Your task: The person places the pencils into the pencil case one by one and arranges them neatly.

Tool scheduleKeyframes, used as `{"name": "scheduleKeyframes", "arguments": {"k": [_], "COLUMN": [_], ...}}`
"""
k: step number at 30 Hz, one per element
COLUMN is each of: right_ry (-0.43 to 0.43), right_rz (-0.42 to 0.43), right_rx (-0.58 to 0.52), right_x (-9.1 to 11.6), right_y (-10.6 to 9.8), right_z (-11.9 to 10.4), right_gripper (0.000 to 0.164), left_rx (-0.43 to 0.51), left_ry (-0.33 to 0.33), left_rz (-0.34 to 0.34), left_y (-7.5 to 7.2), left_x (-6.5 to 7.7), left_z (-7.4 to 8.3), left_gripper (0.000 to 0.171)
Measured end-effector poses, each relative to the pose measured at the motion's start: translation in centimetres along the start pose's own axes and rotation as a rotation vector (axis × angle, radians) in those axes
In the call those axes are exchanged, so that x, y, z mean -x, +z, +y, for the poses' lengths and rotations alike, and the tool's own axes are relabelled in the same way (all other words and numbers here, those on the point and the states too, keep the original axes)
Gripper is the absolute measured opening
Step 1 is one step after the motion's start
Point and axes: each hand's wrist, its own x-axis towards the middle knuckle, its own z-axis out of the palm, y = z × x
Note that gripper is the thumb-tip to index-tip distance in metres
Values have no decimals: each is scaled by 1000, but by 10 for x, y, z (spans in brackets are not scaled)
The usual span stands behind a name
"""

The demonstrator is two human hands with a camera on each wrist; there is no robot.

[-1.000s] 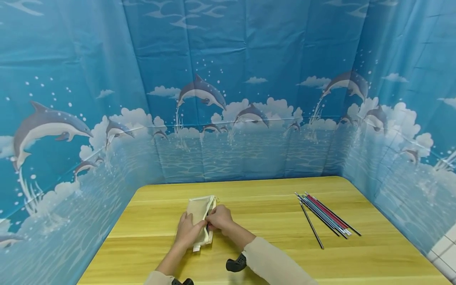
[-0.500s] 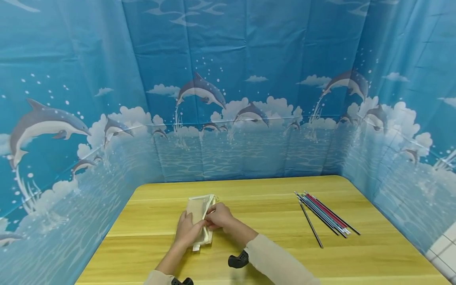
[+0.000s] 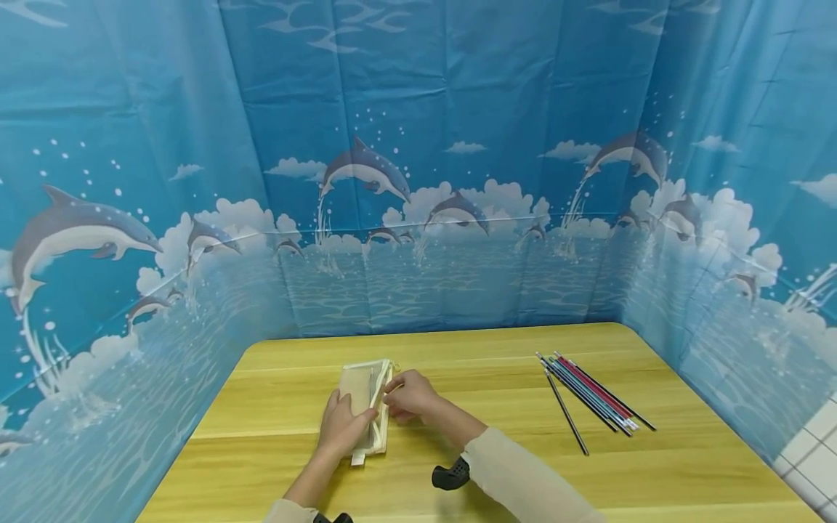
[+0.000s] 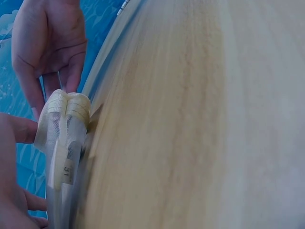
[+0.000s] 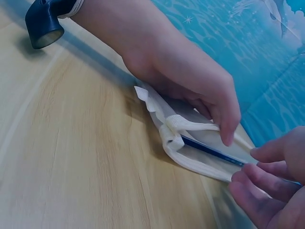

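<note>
A cream mesh pencil case (image 3: 356, 381) lies on the table with its long zipped side gaping. My left hand (image 3: 341, 427) grips it from the near left, the thumb hooked over the edge of the opening. In the right wrist view a dark blue pencil (image 5: 214, 151) lies lengthwise inside the opening, between the two zip bands. Just right of the opening is my right hand (image 3: 412, 396), its fingers loosely extended and parted. Its fingertips (image 5: 255, 179) are right at the case's edge, beside the pencil's far end. Part of that pencil is hidden by the fingers.
Several long pencils (image 3: 591, 392), black, red and bluish, lie in a loose bundle on the right of the wooden table (image 3: 490, 349). One black pencil (image 3: 566, 412) sits slightly apart at the bundle's left. A blue dolphin-print curtain (image 3: 418, 290) stands behind the table.
My right hand, at the opening with a dark pencil a second ago, has drawn back slightly to the right, fingers loosening. My left hand keeps hold of the case.
</note>
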Motion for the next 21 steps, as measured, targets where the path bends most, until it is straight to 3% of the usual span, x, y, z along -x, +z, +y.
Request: {"name": "scheduleKeyframes", "arguments": {"k": [10,21], "right_ry": [0,-38], "right_rz": [-9,7], "right_rx": [34,84], "right_x": [7,15], "right_y": [-24,-64], "right_z": [8,14], "right_gripper": [25,28], "left_rx": [7,14], "left_ry": [-2,6], "left_rz": [11,9], "left_y": [2,1], "left_x": [1,0], "left_z": [0,0], "left_gripper": [86,86]}}
